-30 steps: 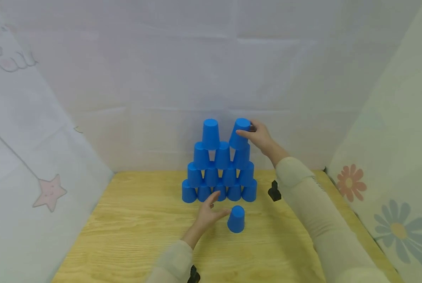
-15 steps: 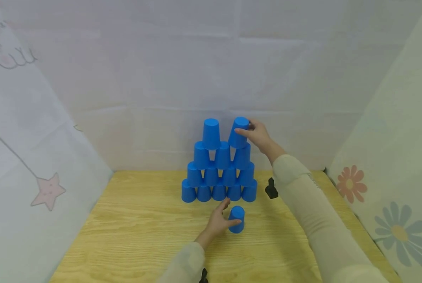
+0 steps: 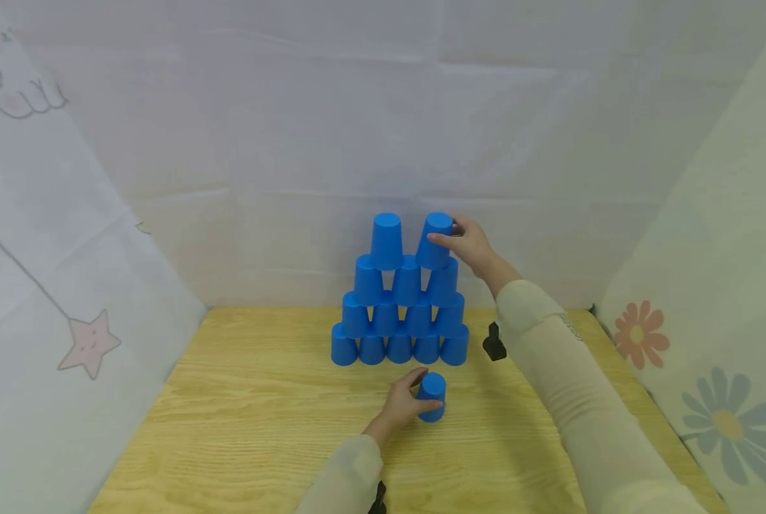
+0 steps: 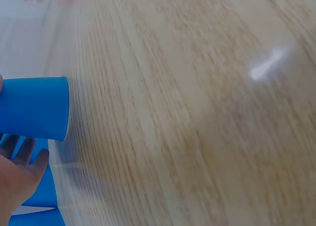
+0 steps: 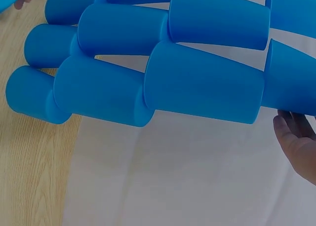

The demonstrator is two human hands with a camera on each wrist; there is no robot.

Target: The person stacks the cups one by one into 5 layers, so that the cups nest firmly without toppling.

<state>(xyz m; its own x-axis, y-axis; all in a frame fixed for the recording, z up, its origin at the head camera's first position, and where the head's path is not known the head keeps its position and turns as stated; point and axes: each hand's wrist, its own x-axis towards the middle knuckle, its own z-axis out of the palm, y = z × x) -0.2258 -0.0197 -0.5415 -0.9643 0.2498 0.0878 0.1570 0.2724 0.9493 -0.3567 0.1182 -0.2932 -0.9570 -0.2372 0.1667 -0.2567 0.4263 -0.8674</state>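
Blue cups stand upside down in a stepped stack (image 3: 385, 319) of several rows. On the top row, my right hand (image 3: 475, 248) holds a slightly tilted blue cup (image 3: 432, 250) by its right side, the thumb on its front. Another top-row cup (image 3: 386, 243) stands to its left, apart from it. In front of the stack, my left hand (image 3: 400, 407) grips a single upside-down cup (image 3: 434, 387) on the table, thumb across the front and fingers behind. The left wrist view shows this cup (image 4: 34, 107) between thumb and fingers (image 4: 39, 162).
A wood-grain table (image 3: 248, 407) carries everything. A pale cloth wall (image 3: 293, 143) rises close behind the stack, with printed side walls left and right. Black wrist-camera pieces (image 3: 495, 343) show beside each forearm.
My left hand has moved right and closed round the single cup in front. My right hand stays at the top-row cup, which has hardly moved.
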